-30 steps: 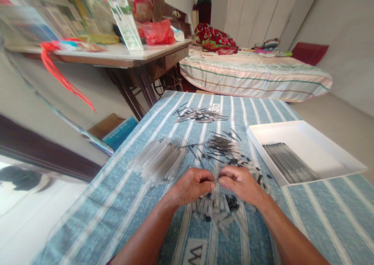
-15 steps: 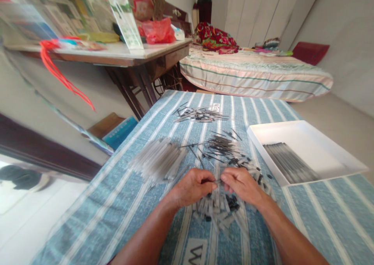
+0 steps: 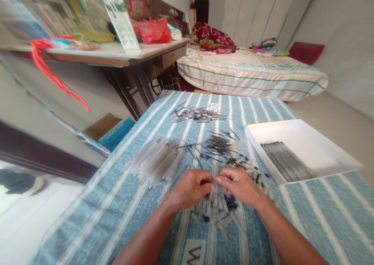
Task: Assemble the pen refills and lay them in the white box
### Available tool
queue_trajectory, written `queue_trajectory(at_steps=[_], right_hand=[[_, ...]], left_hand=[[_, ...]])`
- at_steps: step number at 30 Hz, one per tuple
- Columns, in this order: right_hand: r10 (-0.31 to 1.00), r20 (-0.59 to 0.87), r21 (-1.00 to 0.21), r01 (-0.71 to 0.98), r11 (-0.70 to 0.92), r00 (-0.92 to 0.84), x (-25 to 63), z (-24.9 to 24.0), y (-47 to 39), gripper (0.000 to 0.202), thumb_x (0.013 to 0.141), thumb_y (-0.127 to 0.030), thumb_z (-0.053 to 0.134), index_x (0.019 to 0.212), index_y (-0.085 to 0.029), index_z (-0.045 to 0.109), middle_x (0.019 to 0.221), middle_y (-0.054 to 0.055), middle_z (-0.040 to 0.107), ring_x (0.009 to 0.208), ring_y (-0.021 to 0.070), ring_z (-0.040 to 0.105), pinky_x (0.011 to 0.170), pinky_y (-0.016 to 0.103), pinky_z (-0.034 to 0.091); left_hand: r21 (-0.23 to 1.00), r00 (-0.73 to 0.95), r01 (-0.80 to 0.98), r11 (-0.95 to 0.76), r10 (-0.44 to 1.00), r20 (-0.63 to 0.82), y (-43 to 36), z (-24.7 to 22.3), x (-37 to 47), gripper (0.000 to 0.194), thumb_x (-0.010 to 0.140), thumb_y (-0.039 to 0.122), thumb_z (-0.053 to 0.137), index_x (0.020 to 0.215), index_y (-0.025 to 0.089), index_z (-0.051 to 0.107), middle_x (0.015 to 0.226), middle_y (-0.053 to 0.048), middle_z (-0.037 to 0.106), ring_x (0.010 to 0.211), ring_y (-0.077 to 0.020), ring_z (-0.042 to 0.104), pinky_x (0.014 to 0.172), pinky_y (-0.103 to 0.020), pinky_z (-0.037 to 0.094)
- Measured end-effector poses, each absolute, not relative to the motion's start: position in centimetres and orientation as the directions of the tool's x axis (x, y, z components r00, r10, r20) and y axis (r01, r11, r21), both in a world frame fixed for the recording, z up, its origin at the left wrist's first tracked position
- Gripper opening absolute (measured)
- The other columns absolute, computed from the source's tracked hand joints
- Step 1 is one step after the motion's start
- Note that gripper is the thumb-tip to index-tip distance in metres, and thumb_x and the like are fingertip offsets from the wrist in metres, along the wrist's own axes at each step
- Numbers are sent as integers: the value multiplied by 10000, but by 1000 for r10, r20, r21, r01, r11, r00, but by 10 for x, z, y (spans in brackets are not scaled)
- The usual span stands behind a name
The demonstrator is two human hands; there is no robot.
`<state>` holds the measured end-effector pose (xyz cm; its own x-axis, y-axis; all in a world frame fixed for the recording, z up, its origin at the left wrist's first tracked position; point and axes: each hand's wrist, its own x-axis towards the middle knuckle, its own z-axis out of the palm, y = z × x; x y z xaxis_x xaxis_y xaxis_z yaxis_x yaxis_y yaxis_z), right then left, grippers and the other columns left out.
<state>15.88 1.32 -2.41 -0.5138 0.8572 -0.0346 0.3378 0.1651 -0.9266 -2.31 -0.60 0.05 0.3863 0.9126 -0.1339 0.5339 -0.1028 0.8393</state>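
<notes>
My left hand (image 3: 194, 188) and my right hand (image 3: 240, 185) meet fingertip to fingertip above the middle of the cloth, both pinched closed. What lies between the fingers is too small and hidden to make out. Under and in front of them spreads a heap of short translucent pieces (image 3: 216, 210), with a few black bits (image 3: 230, 202) among them. To the left lies a pile of long translucent tubes, like pen barrels (image 3: 156, 160). Just beyond my hands is a bundle of thin dark rods, like pen refills (image 3: 219, 144). Small black-and-clear pieces (image 3: 251, 167) are scattered beside my right hand.
A shallow white box (image 3: 327, 156) at the right holds a row of dark-filled pens (image 3: 288, 160). Another pile of thin sticks (image 3: 200, 114) lies at the far end of the striped tablecloth (image 3: 117, 202). Beyond stand a cluttered desk (image 3: 122, 58) and a bed (image 3: 251, 74).
My right hand has shifted slightly left, and its fingertips are now closer to my left hand's. The whole view has moved a little. The piles look the same.
</notes>
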Motion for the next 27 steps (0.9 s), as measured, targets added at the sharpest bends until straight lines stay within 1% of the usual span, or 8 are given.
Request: queue_trajectory(at_steps=[6,10,13,17,20,22,25,27], right_hand=[[873,-57,-940,320,116,-484,161,-25,15,290,822,-367,512,603,-177,508,489,-45,532,440,84,496,447,183,385],[899,-31,-951,290,108,-437,166,-19,18,337,827,-389,501,567,-175,497,482,-37,540,437,86,502,451,187,396],[914,-19,-956,274,102,-405,174,-14,23,336,831,-398,484,583,-173,513,491,-29,556,432,88,503,451,191,400],[943,-50,-941,332,66,-329,190,-12,31,249,781,-382,538,649,-171,539,496,-41,533,431,86,472,443,192,381],[938,-98,-895,441,63,-332,202,-15,36,175,743,-329,556,670,-170,549,498,-55,489,456,89,460,458,192,361],[929,-111,-843,528,100,-352,210,-18,38,146,729,-300,547,660,-171,554,498,-58,469,469,92,453,470,194,343],[922,-110,-737,653,175,-372,221,-20,42,132,718,-269,528,636,-173,567,495,-56,464,489,98,443,484,196,320],[922,-114,-666,718,205,-369,228,-20,43,131,716,-250,512,635,-175,583,504,-48,480,506,104,450,493,195,316]], left_hand=[[690,438,645,-329,899,20,-6,0,-22,155,775,188,503,662,151,602,611,10,512,598,-113,482,563,-209,330],[593,456,696,-404,887,70,-6,4,-26,195,812,223,487,666,156,600,680,-21,530,673,-136,506,612,-225,352],[575,445,707,-412,891,92,-8,8,-28,233,822,275,494,667,158,623,722,-34,532,715,-144,510,642,-231,366],[635,353,684,-359,925,142,-9,11,-29,244,812,285,516,638,157,630,646,-6,486,626,-116,480,582,-222,347],[719,255,623,-308,949,185,-7,8,-29,237,785,262,545,585,149,603,595,15,456,572,-101,454,542,-218,328],[765,185,587,-265,964,192,-5,5,-30,245,765,260,562,550,145,584,575,22,450,552,-96,437,522,-216,321],[850,81,497,-174,985,154,-2,1,-30,189,723,271,604,583,144,612,568,24,477,541,-94,433,503,-212,326],[927,9,366,-81,996,83,-2,-1,-29,124,687,265,638,666,143,641,584,22,524,538,-95,452,497,-208,345]])
